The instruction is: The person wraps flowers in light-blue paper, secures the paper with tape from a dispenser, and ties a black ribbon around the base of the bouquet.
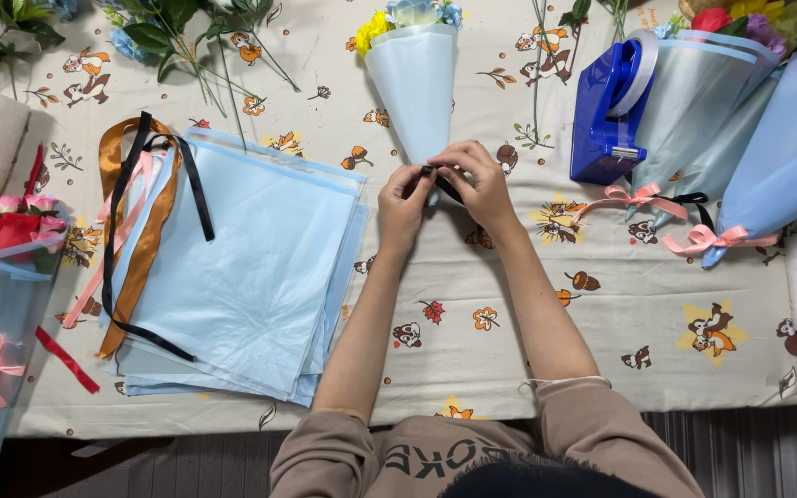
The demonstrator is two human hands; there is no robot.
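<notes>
Wrapping sheets [251,277] are lying stacked at left with spare ribbons [136,231]. At centre, left hand [402,198] and right hand [472,180] are pinching a black ribbon [445,187] together at the cone bouquet's [414,83] neck, bow seemingly unfinished. Finished bouquets [749,138] are lying at right on the table [620,304].

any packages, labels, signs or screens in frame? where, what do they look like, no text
No signs or screens.
Bouquet wrap: top centre, pale blue paper cone; left hand and right hand pinch a black ribbon at its tip.
Finished bouquets: top right, blue cones with pink bows.
Wrapping sheets: left of centre, flat pale blue stack.
Tape dispenser: right of centre, dark blue.
</notes>
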